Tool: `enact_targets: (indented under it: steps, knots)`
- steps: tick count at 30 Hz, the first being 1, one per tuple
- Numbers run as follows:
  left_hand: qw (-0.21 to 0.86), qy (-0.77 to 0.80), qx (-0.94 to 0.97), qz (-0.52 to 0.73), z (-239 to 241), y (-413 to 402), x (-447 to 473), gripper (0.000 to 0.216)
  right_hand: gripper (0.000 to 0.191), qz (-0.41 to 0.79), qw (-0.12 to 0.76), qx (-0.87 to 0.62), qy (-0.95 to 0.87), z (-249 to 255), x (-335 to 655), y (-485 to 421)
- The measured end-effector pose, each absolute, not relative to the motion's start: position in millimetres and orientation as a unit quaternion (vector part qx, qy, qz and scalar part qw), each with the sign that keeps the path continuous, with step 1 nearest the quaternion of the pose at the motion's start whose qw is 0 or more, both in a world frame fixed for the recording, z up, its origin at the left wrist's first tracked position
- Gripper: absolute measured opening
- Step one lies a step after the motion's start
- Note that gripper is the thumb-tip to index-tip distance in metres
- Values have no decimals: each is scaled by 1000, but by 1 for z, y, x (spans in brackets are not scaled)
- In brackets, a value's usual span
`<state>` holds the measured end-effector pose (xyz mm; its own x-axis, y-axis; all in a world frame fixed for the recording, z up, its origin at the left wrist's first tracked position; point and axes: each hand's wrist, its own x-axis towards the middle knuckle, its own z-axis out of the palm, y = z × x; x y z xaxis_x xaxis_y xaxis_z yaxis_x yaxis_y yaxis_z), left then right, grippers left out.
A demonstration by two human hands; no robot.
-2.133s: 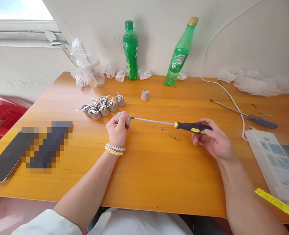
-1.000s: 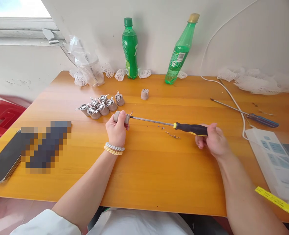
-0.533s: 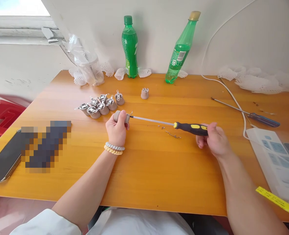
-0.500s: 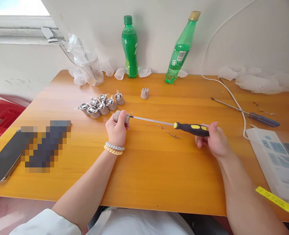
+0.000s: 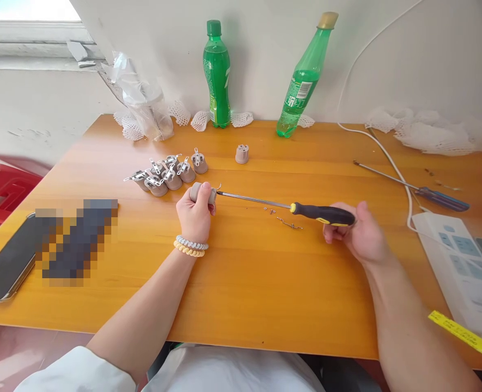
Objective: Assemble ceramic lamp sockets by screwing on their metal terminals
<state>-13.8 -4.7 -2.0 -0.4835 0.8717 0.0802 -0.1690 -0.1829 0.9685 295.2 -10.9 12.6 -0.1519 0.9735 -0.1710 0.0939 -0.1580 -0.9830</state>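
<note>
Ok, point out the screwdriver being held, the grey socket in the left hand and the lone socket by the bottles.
screwdriver (image 5: 314,211): head view, black handle.
held socket (image 5: 194,191): head view, grey body left of the thumb.
lone socket (image 5: 242,154): head view, its side wall.

surface (image 5: 265,283) wooden | 12 o'clock: green bottle (image 5: 217,76) stood upright | 1 o'clock: second bottle (image 5: 304,81) leaned on wall | 11 o'clock: plastic bag (image 5: 140,98) | 10 o'clock: socket cluster (image 5: 167,174) huddled, lone socket (image 5: 242,154) apart | 2 o'clock: blue-handled screwdriver (image 5: 420,188) crossed white cable (image 5: 391,158) | 8 o'clock: phone (image 5: 7,267) lay flat
</note>
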Motion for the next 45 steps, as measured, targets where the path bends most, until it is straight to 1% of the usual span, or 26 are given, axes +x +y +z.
enact_targets:
  steps: [2,3,6,7,10,12,13,16,18,20,21,24,26,27,29,31,34,35,38,40,41,42,44,45]
  knots:
    - [380,517,338,688,-2,-5,-14,46,35,600,421,-483,-479,16,294,-12]
    - [383,518,337,687,-3,-5,-14,46,32,606,429,-479,-469,18,293,-12]
    - [387,520,334,684,-3,-4,-14,46,24,565,425,-519,-481,16,292,-14]
    - [388,520,334,684,-3,-4,-14,45,25,537,420,-537,-496,14,293,-14]
    - [385,521,335,684,-3,-4,-14,46,48,463,391,-579,-545,8,295,-12]
    - [384,520,337,685,-3,-4,-14,46,58,479,382,-572,-546,9,295,-11]
    - [383,519,338,686,-3,-4,-14,46,56,508,386,-554,-535,10,295,-11]
    - [389,510,341,688,-2,-5,-14,46,34,589,420,-487,-490,17,293,-12]
    - [392,505,343,688,-2,-5,-14,47,28,593,432,-480,-481,19,291,-14]
    - [393,506,341,688,-2,-4,-14,47,22,561,431,-507,-492,17,290,-14]
    - [392,507,339,688,-2,-4,-14,47,24,538,425,-525,-504,15,291,-14]
    - [389,509,338,690,-2,-4,-14,47,45,483,397,-566,-537,11,293,-13]
    - [391,511,338,687,-2,-4,-14,47,56,498,390,-561,-534,11,294,-12]
    - [392,514,338,684,-2,-4,-14,47,56,524,396,-545,-521,12,294,-11]
    - [395,520,337,678,-2,-4,-14,46,43,579,418,-500,-490,16,293,-12]
    - [395,519,335,679,-2,-4,-14,46,31,603,430,-477,-473,18,293,-12]
    - [394,515,328,686,-3,-4,-14,47,23,566,416,-515,-492,14,293,-12]
    - [394,516,325,688,-3,-4,-14,47,25,542,408,-533,-506,12,294,-12]
    - [393,518,321,689,-3,-4,-14,47,49,482,379,-570,-547,6,297,-11]
    - [394,518,322,688,-2,-4,-14,47,60,491,369,-567,-549,6,298,-10]
    - [395,518,322,687,-2,-4,-14,46,60,515,373,-551,-540,8,298,-11]
    - [397,519,321,686,-2,-4,-14,46,55,545,383,-527,-527,11,297,-11]
    - [399,521,320,684,-2,-4,-14,44,37,594,409,-480,-498,16,295,-12]
    - [399,523,320,682,-2,-4,-14,43,32,606,420,-468,-487,19,294,-12]
